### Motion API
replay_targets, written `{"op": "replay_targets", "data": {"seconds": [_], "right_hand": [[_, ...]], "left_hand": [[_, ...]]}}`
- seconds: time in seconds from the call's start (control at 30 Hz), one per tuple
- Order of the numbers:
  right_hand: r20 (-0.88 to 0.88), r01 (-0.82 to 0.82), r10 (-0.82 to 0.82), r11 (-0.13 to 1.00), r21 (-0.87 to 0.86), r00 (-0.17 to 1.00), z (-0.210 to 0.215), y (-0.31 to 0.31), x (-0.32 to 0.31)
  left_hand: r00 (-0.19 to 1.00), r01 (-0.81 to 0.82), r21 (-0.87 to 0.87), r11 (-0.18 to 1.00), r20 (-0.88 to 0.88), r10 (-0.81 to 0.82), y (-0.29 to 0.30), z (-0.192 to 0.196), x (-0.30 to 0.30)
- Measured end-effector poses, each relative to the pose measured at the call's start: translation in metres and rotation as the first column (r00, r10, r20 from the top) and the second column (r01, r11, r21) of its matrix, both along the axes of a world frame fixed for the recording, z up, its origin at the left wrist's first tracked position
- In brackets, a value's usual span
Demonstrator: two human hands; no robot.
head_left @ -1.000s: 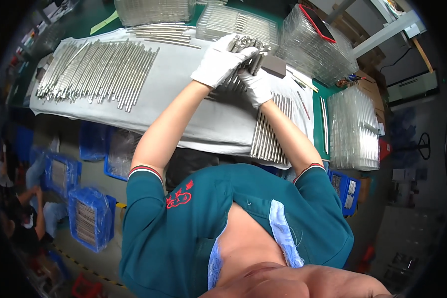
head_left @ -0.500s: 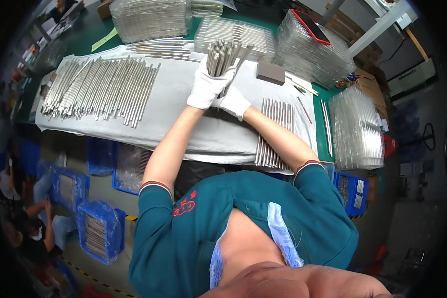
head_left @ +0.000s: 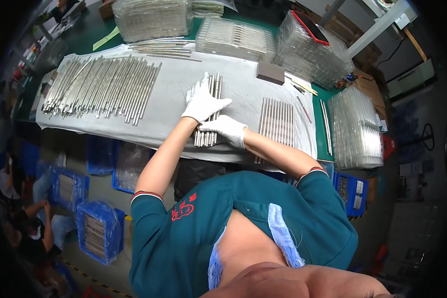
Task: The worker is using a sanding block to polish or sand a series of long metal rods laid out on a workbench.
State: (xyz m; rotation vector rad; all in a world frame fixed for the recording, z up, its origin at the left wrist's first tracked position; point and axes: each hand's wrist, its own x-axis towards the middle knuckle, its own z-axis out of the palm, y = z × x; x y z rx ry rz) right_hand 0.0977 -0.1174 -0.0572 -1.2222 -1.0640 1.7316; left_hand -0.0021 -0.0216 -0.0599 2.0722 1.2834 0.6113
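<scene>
A bundle of slim metal rods (head_left: 216,85) lies on the white cloth in front of me, pointing away from my body. My left hand (head_left: 202,101), in a white glove, rests on the bundle's left side with fingers stretched out and thumb across the rods. Lower down, my right hand (head_left: 227,129), also gloved, reaches over the rods near their close ends, its fingers closed around them. To the right, a neat row of rods (head_left: 277,116) lies side by side, partly behind my right forearm. A wide spread of rods (head_left: 102,87) covers the cloth's left part.
Several loose rods (head_left: 164,48) lie at the back. Behind stand stacks of clear plastic trays (head_left: 151,22), one bearing a red-edged phone (head_left: 310,27). A grey-brown block (head_left: 270,73) sits at the back right. Blue crates (head_left: 102,231) stand on the floor, with people at left.
The rod bundle, held upright before, now lies flat on the cloth, nearer me. My left hand has opened along it, and my right hand has come down to its near end.
</scene>
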Motion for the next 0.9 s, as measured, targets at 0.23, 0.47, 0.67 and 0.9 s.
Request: {"op": "replay_targets", "data": {"seconds": [0.23,0.47,0.67,0.9], "right_hand": [[0.586,-0.406,0.385,0.908,-0.103,0.713,0.05,0.007,0.007],[0.845,-0.429,-0.023,0.854,0.295,0.535,0.062,-0.033,0.059],[0.895,-0.321,-0.418,0.836,0.446,0.155,0.04,-0.039,0.161],[0.854,-0.288,-0.513,0.808,0.513,0.082,0.007,-0.041,0.178]], "left_hand": [[0.906,0.034,0.185,0.982,-0.42,0.048,-0.013,0.01,-0.015],[0.82,-0.032,0.109,0.994,-0.566,0.088,-0.028,0.029,-0.018],[0.797,-0.035,0.15,0.988,-0.592,0.118,-0.026,0.024,-0.018],[0.793,0.559,0.351,0.751,-0.492,-0.36,-0.066,0.031,0.031]]}}
